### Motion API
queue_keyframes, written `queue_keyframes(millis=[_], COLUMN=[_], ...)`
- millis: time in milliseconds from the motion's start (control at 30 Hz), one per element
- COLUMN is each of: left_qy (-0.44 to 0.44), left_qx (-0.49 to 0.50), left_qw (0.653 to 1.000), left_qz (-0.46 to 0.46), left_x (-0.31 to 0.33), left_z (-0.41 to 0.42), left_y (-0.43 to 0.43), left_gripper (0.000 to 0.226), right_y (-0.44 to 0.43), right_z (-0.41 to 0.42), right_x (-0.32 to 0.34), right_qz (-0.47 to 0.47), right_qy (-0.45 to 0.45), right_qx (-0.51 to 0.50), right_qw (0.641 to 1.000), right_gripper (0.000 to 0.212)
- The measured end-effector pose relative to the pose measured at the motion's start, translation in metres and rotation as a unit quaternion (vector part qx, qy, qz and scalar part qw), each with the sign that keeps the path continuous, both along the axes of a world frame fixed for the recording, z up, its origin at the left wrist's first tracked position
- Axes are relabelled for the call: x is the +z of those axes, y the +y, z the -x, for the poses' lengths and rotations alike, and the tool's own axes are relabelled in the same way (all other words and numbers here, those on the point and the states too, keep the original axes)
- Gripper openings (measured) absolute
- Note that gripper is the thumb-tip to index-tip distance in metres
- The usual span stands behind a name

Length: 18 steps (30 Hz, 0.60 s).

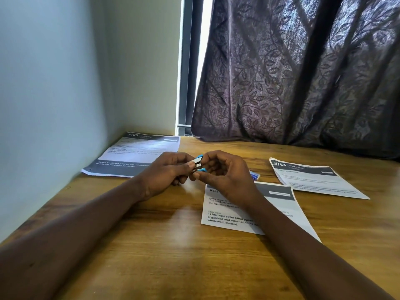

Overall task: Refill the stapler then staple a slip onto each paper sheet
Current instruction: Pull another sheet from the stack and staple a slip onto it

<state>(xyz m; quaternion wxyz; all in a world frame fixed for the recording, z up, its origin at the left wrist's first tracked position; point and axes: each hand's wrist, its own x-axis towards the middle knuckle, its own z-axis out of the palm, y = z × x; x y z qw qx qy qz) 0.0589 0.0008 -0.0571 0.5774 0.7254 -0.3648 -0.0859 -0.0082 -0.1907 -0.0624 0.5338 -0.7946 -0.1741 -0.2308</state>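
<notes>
A small blue stapler [198, 163] with a silver metal magazine is held above the wooden table between both hands. My left hand [166, 174] grips its left end, thumb on the metal part. My right hand [225, 172] pinches its right end, fingers on the blue top and base. The stapler's jaws look parted. Three printed sheets lie on the table: one at the far left [134, 154], one under my right wrist [229, 215], one at the right [316, 180]. A small blue-and-white box [255, 175], perhaps staples, peeks out behind my right hand.
The wooden table [173, 245] meets a pale wall [54, 105] on the left. A dark patterned curtain [303, 72] hangs at the back and rests on the table's far edge, beside a window frame [186, 83].
</notes>
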Motion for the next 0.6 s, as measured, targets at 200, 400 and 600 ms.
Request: queue_keyframes(millis=[200,400,600], left_qy=[0.040,0.075,0.077], left_qx=[0.003,0.043,0.029], left_qw=[0.999,0.996,0.997], left_qz=[-0.014,-0.003,0.008], left_x=[0.005,0.006,0.008], left_z=[0.002,0.000,-0.003], left_y=[0.000,-0.001,0.007], left_gripper=[0.024,0.027,0.020], right_y=[0.003,0.005,0.009], right_z=[-0.002,0.003,0.006], right_x=[0.000,0.000,-0.003], right_qz=[-0.001,0.021,0.107], right_qy=[-0.006,-0.023,-0.089], right_qx=[-0.005,-0.016,-0.067], right_qw=[1.000,0.999,0.988], right_gripper=[0.032,0.027,0.024])
